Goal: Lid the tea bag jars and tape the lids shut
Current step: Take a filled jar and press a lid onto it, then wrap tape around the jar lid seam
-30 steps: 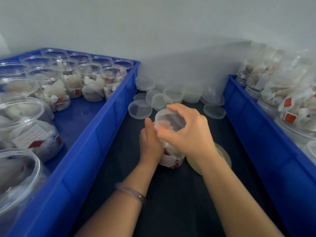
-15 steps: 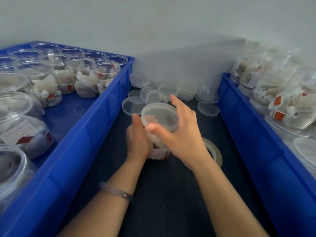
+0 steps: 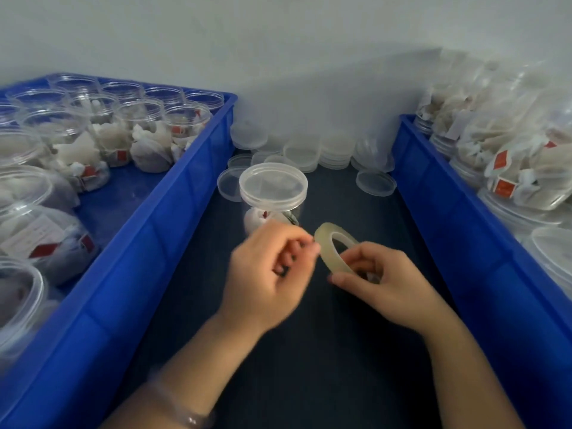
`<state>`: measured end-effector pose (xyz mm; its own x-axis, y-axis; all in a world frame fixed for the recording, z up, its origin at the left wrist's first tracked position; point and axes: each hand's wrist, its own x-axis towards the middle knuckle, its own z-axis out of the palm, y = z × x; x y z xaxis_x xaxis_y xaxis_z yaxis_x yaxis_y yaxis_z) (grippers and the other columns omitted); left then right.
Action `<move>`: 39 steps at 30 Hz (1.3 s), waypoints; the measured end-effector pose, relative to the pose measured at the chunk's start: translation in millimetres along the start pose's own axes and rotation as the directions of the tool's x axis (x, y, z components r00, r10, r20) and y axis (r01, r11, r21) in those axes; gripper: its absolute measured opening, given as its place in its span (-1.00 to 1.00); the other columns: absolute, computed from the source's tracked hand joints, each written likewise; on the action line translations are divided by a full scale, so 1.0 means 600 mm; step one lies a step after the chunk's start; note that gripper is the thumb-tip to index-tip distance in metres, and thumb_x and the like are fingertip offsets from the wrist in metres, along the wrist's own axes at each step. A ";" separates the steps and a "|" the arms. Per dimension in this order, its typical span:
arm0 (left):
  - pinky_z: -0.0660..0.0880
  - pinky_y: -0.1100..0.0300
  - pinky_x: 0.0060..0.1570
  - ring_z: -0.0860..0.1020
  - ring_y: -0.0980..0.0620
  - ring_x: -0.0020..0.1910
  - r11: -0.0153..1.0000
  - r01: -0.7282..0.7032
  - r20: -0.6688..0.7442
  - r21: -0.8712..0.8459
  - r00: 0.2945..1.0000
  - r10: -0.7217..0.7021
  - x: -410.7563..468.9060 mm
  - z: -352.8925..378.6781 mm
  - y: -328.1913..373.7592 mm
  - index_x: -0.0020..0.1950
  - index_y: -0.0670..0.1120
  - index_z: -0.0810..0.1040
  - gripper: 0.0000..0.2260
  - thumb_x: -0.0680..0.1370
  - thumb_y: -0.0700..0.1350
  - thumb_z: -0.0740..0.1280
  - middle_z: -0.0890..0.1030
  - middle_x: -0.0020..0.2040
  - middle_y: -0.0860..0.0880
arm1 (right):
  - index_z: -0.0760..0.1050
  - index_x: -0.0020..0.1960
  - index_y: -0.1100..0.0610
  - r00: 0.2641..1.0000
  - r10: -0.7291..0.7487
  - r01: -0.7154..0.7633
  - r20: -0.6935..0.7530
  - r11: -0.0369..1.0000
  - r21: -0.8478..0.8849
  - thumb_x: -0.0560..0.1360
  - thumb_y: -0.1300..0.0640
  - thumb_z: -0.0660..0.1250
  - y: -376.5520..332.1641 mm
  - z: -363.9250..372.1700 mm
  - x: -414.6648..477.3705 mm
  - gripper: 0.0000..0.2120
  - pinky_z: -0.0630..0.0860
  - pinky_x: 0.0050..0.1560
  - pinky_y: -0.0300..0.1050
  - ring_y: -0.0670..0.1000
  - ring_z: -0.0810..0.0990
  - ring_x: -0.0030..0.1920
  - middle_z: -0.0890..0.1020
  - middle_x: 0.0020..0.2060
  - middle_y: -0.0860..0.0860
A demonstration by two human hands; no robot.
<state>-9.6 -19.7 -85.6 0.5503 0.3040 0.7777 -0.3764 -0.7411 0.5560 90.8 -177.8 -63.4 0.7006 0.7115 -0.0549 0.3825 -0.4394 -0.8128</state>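
Now | right hand pinches translucent tape ring | left hand curled, grip unclear | lidded clear jar

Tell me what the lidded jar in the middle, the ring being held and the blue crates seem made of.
Lidded jar: clear glossy plastic, probably; tea bags show through. Tape roll: translucent yellowish film, likely plastic adhesive tape. Blue crates: opaque moulded plastic with a dull sheen, it seems.

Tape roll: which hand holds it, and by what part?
The right hand grips the tape roll by its lower rim, thumb on the outer face. The left hand reaches the roll's upper edge; blur hides whether it pinches there.
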 end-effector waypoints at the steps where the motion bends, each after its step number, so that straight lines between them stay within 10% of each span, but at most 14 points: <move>1: 0.52 0.28 -0.20 0.56 0.13 -0.13 0.999 0.050 0.129 -0.017 0.990 -0.047 -0.005 0.003 0.008 0.07 -0.16 0.58 -0.76 0.53 -0.03 0.31 0.57 -0.05 0.02 | 0.54 0.01 0.02 0.999 -0.046 0.046 -0.004 0.992 0.113 0.28 -0.16 0.44 -0.007 0.004 -0.003 -0.62 0.52 -0.21 -0.28 -0.16 0.66 -0.22 0.69 -0.22 -0.12; 5: 0.49 0.25 0.16 0.43 0.18 0.27 0.978 0.203 0.341 -0.037 0.923 -0.179 -0.008 0.006 0.003 0.41 -0.07 0.39 -0.46 0.49 0.13 0.32 0.43 0.26 0.14 | 0.51 0.09 0.15 0.988 -0.143 0.155 -0.058 0.919 0.363 0.43 -0.09 0.30 -0.020 0.013 -0.008 -0.64 0.47 -0.40 -0.34 -0.09 0.60 -0.40 0.65 -0.35 0.00; 11: 0.53 0.35 -0.02 0.59 0.16 0.02 0.982 0.176 0.101 -0.062 0.980 -0.170 -0.008 0.010 -0.004 0.22 -0.10 0.55 -0.62 0.43 -0.07 0.46 0.60 0.06 0.03 | 0.48 0.16 0.07 0.983 -0.182 0.168 0.002 0.913 0.372 0.50 0.38 0.31 -0.018 0.028 -0.008 -0.68 0.53 -0.21 -0.32 -0.08 0.66 -0.22 0.70 -0.10 -0.07; 20: 0.55 0.33 -0.07 0.66 0.17 -0.14 0.864 0.437 0.154 -0.250 0.899 -0.410 -0.006 0.006 -0.013 -0.05 -0.04 0.68 -0.83 0.42 -0.26 0.46 0.70 -0.15 0.08 | 0.50 0.16 -0.01 0.980 -0.192 0.200 -0.055 0.956 0.216 0.43 0.39 0.40 -0.014 0.034 -0.005 -0.59 0.58 0.00 -0.22 -0.09 0.68 -0.10 0.69 -0.06 -0.07; 28: 0.49 0.35 -0.15 0.55 0.17 -0.15 0.931 0.362 0.263 0.046 0.895 -0.361 -0.012 0.011 -0.013 -0.02 -0.08 0.54 -0.95 0.58 -0.16 0.28 0.57 -0.15 0.09 | 0.47 0.15 -0.17 0.979 -0.204 0.205 -0.019 0.977 0.060 0.43 0.24 0.43 -0.010 0.036 -0.003 -0.58 0.56 0.10 -0.22 -0.21 0.64 -0.04 0.65 -0.04 -0.27; 39: 0.52 0.38 0.00 0.62 0.24 -0.01 0.859 0.476 0.279 -0.189 0.865 -0.418 -0.010 0.008 -0.016 0.24 -0.07 0.57 -0.58 0.39 -0.21 0.49 0.67 -0.01 0.11 | 0.52 0.17 0.02 0.969 -0.226 0.239 -0.102 0.961 0.138 0.43 0.39 0.39 -0.002 0.040 -0.001 -0.60 0.58 0.00 -0.21 -0.14 0.67 -0.06 0.69 -0.04 -0.10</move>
<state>-5.9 -17.3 -96.8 0.8410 0.4056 0.3582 -0.2020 -0.3787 0.9032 75.7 -164.5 -76.2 0.6533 0.7329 0.1896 0.4518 -0.1765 -0.8745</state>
